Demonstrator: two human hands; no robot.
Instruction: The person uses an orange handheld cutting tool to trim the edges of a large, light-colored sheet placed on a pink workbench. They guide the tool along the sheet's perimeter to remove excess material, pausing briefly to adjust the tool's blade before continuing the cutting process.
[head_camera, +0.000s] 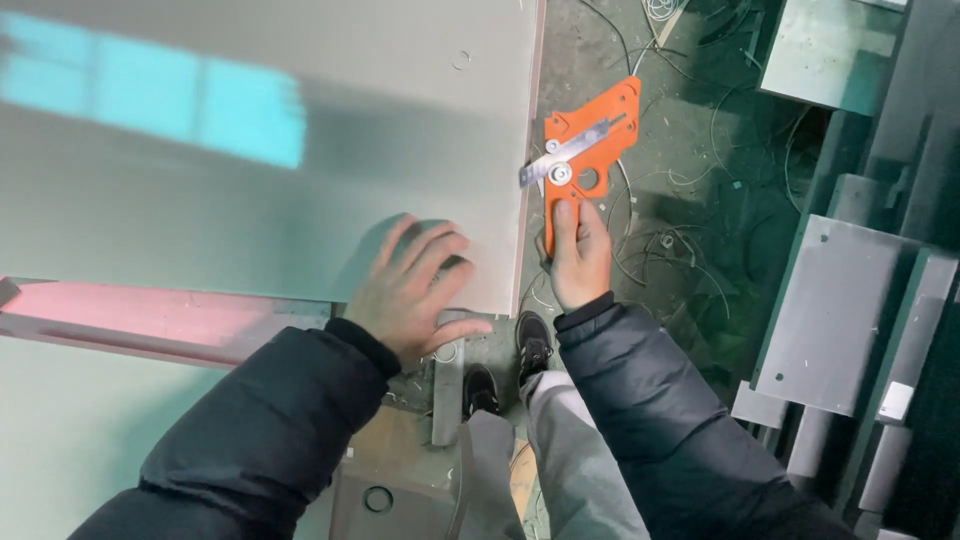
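so i'm pinning the stiff, slick grey panel with my flat, spread left hand, right hand clamped round the light orange edge tool by its handle

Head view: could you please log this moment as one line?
left hand: flat on grey panel | right hand: grips orange tool | tool: at panel's right edge | floor: thin trimmings

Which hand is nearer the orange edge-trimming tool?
Right. The right hand grips the orange edge-trimming tool by its handle; the left hand rests flat on the grey panel.
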